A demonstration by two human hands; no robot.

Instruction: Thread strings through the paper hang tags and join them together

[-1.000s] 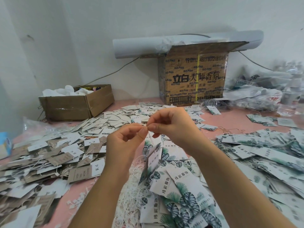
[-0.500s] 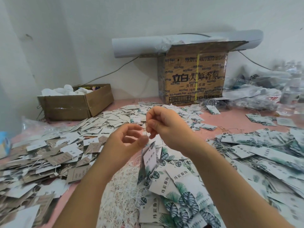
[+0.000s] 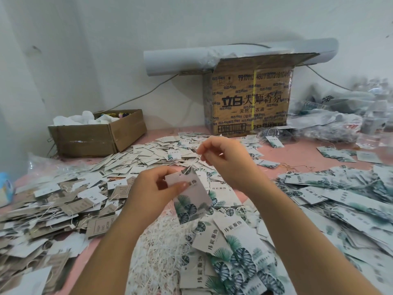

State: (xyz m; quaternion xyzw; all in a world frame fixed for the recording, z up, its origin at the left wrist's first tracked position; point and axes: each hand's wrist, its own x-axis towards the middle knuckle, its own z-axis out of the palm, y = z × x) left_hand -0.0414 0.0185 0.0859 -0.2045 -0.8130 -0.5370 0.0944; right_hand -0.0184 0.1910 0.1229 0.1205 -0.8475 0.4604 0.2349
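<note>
We are viewing the scene through one wide-angle camera worn on the head, facing forward and down across the desk (image 3: 297,154) toward the wall (image 3: 106,50). We are seeing the left hand (image 3: 148,192) and right hand (image 3: 227,160) at close range, near the centre of the frame.

The white leaf-printed paper hang tag (image 3: 192,201) is blurred and partly covered by the thumb of the left hand (image 3: 153,188). Any thin string running from its top to the pinched fingertips of the right hand (image 3: 225,158) is too fine to make out. The heap of clear plastic bags (image 3: 340,116) at the far right is smeared, and a pale blue object (image 3: 5,188) is cut off by the left edge.
</note>
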